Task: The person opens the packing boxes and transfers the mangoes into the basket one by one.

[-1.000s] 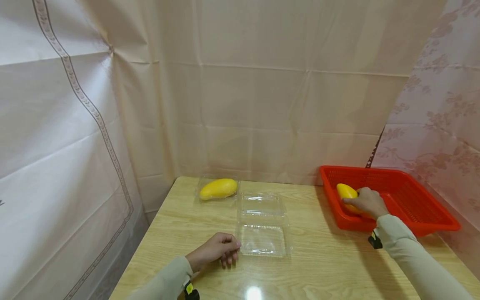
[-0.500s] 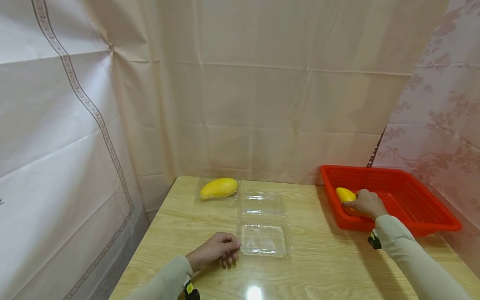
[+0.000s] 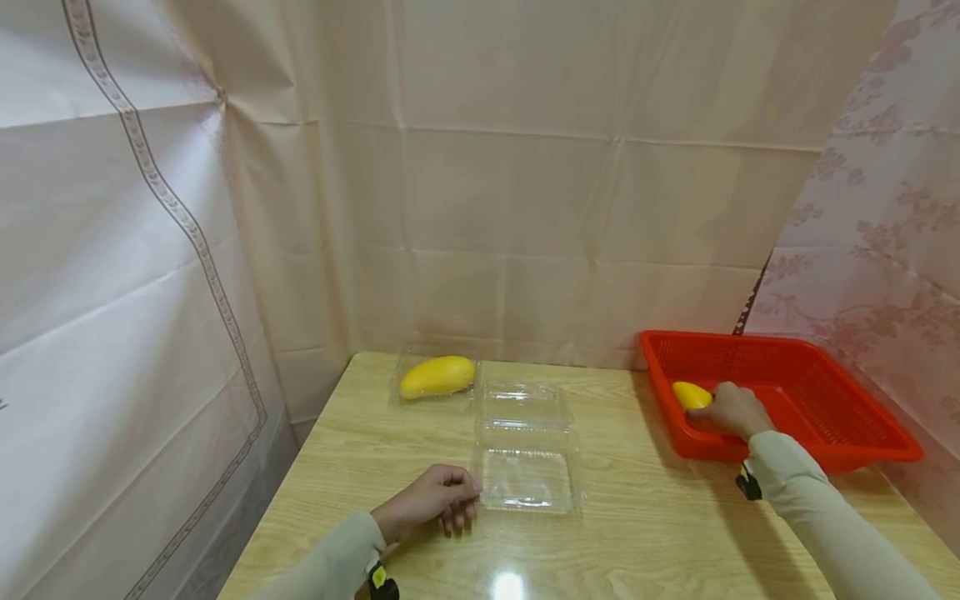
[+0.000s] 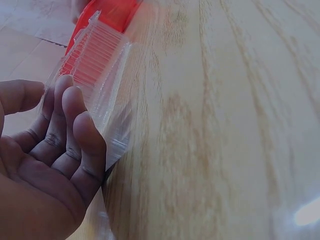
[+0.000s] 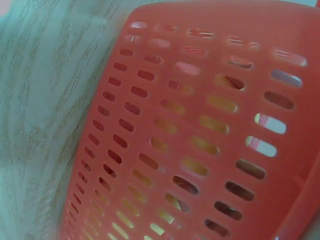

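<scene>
A clear plastic clamshell container (image 3: pixel 525 479) lies opened out on the wooden table, lid part toward the wall. My left hand (image 3: pixel 435 500) is at its left front edge, thumb and index finger pinching the rim, the other fingers curled loosely; the left wrist view shows this hand (image 4: pixel 55 145) beside the ribbed container wall (image 4: pixel 95 55). Inside the red basket (image 3: pixel 795 458), my right hand (image 3: pixel 735 408) grips a yellow mango (image 3: pixel 691 396), partly hidden by the fingers. From the right wrist, the slotted basket wall (image 5: pixel 165 120) covers the hand, with yellow showing through its holes.
Another mango (image 3: pixel 437 377) sits in a clear plastic container at the table's back left. Cloth sheets (image 3: pixel 495 183) hang behind the table (image 3: pixel 637 533) and along both sides. The basket stands at the right, close to the right-hand sheet.
My right hand has lowered the mango deeper into the red basket, and the fruit now lies flatter. My left hand and the clear container have stayed in place.
</scene>
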A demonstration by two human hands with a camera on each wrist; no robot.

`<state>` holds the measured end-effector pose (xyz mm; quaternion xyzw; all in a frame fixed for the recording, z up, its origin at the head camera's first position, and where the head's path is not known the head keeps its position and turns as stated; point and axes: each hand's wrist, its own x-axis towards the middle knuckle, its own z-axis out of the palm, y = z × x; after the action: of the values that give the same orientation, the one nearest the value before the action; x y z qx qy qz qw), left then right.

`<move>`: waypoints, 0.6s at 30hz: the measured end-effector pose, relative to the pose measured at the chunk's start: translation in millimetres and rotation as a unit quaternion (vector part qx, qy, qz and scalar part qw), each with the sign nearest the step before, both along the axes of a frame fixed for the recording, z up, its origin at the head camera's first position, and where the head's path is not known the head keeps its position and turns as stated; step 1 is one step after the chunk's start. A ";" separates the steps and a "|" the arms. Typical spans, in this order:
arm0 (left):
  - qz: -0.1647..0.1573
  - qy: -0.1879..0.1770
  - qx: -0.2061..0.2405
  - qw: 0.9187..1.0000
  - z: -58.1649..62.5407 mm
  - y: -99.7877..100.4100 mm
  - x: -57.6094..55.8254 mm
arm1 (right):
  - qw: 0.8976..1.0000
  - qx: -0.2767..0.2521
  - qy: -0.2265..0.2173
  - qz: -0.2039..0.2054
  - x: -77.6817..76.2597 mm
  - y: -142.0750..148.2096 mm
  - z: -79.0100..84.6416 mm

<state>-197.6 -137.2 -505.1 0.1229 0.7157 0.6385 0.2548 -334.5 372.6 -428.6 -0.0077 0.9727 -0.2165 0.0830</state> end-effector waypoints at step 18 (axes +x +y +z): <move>0.000 0.003 0.001 1.000 -0.1 0.9 1.1 | 1.000 0.006 0.001 0.028 -2.1 1.6 5.6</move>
<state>-196.5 -136.3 -505.3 0.1253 0.7157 0.6390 0.2523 -336.6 374.2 -423.0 -0.0343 0.9735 -0.2081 0.0880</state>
